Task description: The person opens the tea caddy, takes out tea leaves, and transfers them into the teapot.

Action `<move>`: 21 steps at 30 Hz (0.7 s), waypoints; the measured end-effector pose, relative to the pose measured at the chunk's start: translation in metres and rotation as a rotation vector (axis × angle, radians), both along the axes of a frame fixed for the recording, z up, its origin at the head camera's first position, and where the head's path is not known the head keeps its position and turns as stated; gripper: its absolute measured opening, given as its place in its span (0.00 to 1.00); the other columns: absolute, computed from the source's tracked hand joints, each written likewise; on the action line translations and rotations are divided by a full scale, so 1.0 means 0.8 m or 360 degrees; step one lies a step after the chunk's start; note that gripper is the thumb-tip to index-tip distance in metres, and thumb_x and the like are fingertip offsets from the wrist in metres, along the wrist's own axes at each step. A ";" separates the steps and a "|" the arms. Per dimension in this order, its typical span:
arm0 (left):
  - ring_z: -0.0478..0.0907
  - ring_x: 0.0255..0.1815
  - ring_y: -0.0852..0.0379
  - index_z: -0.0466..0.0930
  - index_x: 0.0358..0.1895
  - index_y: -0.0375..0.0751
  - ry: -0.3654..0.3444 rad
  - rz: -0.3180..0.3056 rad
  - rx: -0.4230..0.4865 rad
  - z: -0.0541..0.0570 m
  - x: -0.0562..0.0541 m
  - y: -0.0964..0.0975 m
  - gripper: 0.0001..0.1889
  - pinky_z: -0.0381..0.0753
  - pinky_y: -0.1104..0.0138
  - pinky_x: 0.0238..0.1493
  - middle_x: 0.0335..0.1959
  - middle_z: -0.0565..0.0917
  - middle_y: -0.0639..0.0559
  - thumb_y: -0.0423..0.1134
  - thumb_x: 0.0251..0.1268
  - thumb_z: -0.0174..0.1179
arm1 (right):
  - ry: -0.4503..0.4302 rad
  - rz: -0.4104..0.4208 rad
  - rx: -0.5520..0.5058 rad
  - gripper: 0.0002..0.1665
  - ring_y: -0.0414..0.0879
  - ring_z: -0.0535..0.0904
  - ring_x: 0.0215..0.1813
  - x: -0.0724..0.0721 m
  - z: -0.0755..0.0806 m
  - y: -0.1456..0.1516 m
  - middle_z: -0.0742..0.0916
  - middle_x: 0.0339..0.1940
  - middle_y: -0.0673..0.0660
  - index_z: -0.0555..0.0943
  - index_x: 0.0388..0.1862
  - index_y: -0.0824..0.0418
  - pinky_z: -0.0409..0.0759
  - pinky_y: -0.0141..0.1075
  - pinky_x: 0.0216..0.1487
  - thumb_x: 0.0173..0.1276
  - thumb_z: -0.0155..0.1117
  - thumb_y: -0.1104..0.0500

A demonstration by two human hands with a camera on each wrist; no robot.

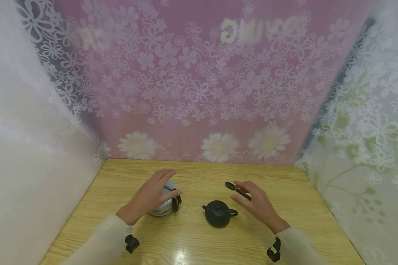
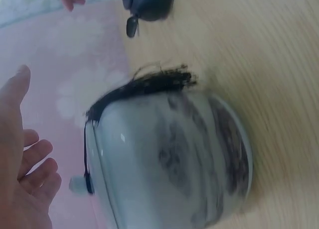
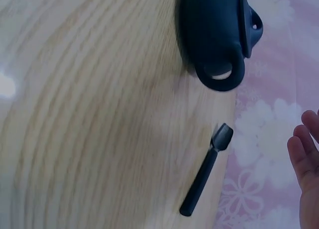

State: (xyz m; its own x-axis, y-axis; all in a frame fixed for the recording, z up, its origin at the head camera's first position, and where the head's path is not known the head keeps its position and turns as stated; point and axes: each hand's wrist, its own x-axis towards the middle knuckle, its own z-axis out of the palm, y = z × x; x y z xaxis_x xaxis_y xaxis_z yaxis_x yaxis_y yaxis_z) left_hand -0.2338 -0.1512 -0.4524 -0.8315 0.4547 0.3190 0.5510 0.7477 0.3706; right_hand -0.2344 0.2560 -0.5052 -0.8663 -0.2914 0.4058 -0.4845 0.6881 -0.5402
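A white lidded porcelain jar (image 1: 161,210) with grey-purple painting and a black tassel (image 1: 177,203) stands at the left of the table. Over it is my left hand (image 1: 149,193), fingers extended and thumb apart, hiding part of the lid. In the left wrist view, a gap shows between that hand and the jar's lid knob (image 2: 79,184). A small black teapot (image 1: 217,214) sits mid-table, its handle turned right. Beyond the teapot lies a black tea scoop (image 3: 202,176). My right hand (image 1: 258,204) hovers above the scoop's handle with relaxed fingers, holding nothing.
The wood-grain table (image 1: 199,244) is closed in by a pink flowered cloth (image 1: 192,92) at the back. A pale cloth (image 1: 46,147) hangs on the left, and a leaf-and-flower patterned one (image 1: 368,154) on the right.
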 end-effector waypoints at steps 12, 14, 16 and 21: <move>0.71 0.83 0.42 0.66 0.85 0.44 -0.0149 -0.0161 0.0093 -0.022 0.010 0.064 0.42 0.77 0.47 0.78 0.83 0.72 0.45 0.60 0.77 0.67 | -0.0116 0.0100 -0.0271 0.25 0.52 0.87 0.62 0.005 -0.017 -0.025 0.90 0.60 0.51 0.87 0.67 0.45 0.88 0.47 0.65 0.73 0.79 0.49; 0.71 0.83 0.43 0.66 0.85 0.46 -0.0191 -0.0171 0.0132 -0.029 0.011 0.073 0.41 0.77 0.47 0.78 0.83 0.72 0.46 0.57 0.77 0.69 | -0.0129 0.0112 -0.0287 0.24 0.50 0.87 0.62 0.006 -0.021 -0.028 0.90 0.60 0.51 0.87 0.66 0.45 0.88 0.46 0.65 0.73 0.79 0.49; 0.71 0.83 0.44 0.66 0.85 0.48 -0.0249 -0.0175 0.0164 -0.038 0.011 0.080 0.40 0.78 0.47 0.78 0.83 0.72 0.47 0.55 0.77 0.70 | -0.0154 0.0123 -0.0295 0.23 0.49 0.87 0.62 0.007 -0.024 -0.030 0.90 0.61 0.51 0.87 0.65 0.45 0.88 0.45 0.65 0.73 0.78 0.49; 0.69 0.84 0.45 0.65 0.86 0.51 -0.0429 -0.0196 0.0264 -0.062 0.011 0.094 0.40 0.77 0.45 0.78 0.84 0.70 0.48 0.54 0.77 0.69 | -0.0263 0.0155 -0.0338 0.22 0.52 0.86 0.64 0.008 -0.033 -0.033 0.90 0.61 0.49 0.88 0.65 0.44 0.87 0.52 0.67 0.74 0.77 0.48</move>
State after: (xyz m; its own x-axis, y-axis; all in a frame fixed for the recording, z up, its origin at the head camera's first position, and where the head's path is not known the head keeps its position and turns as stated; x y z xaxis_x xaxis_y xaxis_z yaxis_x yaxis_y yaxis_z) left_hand -0.2253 -0.0763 -0.5023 -0.8380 0.5174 0.1733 0.4993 0.5990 0.6260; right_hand -0.2279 0.2294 -0.5317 -0.8979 -0.2999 0.3223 -0.4361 0.5056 -0.7445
